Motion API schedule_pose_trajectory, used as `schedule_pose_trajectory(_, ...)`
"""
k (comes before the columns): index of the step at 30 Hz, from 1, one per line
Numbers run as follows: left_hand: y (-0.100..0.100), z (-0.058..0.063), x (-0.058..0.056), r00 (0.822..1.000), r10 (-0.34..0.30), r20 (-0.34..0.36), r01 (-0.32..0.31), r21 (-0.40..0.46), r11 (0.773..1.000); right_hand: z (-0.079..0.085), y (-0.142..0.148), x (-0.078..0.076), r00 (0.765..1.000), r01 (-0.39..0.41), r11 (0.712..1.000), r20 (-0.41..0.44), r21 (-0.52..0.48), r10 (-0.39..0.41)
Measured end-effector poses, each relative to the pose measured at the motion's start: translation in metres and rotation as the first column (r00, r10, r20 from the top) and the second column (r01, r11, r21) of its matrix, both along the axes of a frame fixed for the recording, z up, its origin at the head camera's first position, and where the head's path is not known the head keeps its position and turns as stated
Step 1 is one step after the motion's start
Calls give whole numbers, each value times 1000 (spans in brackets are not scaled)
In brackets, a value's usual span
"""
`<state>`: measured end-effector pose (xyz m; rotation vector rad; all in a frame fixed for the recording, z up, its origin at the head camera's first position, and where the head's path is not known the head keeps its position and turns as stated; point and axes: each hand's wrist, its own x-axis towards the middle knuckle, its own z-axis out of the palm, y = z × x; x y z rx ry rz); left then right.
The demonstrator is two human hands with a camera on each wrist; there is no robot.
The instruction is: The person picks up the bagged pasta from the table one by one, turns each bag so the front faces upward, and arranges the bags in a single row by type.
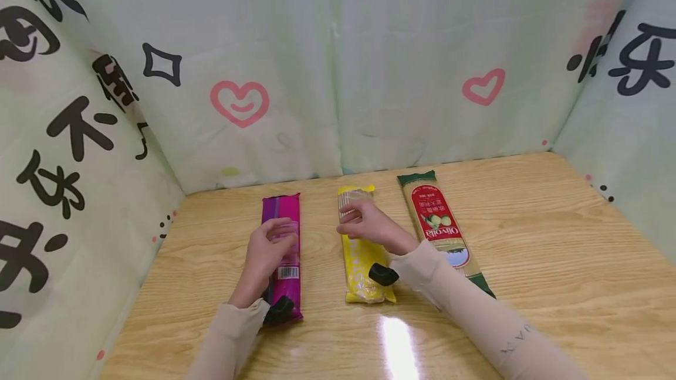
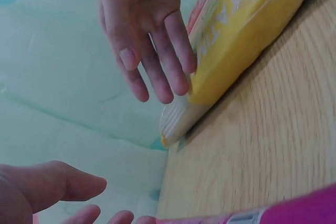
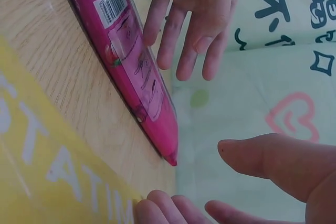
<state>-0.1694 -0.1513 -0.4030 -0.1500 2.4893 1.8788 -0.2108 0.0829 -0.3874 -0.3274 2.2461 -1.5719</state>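
Three long packets lie on the wooden table. Over the magenta packet [image 1: 291,251] at the left hovers my left hand [image 1: 268,251], its fingers loosely bent and holding nothing. My right hand [image 1: 372,224] is above the upper part of the yellow packet [image 1: 364,277] in the middle, fingers relaxed and nothing between them. Whether its fingertips touch the yellow wrapper is hard to tell. To the right lies a noodle packet [image 1: 435,213] with a red label and green ends, partly hidden by my right sleeve. In the right wrist view the magenta packet [image 3: 139,66] shows a barcode.
The wood-grain table [image 1: 533,221] ends against a pale curtain [image 1: 296,46] at the back, with more printed cloth at both sides. Black wrist straps [image 1: 384,274] sit at the cuffs. A bright light reflection [image 1: 397,345] shows near the front.
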Motion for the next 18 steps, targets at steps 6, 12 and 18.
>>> schedule_pose_trajectory(6,-15,4,1,999,23,35,-24,9,1000,-2,-12,-2,999,7,1000,37,15,-7)
schedule_pose_trajectory(12,-28,3,2,998,50,43,-51,30,998,-5,-23,-1,1000,-5,1000,30,12,4)
schedule_pose_trajectory(18,-40,0,4,996,79,43,-79,4,997,-7,-33,0,999,-21,1000,46,7,21)
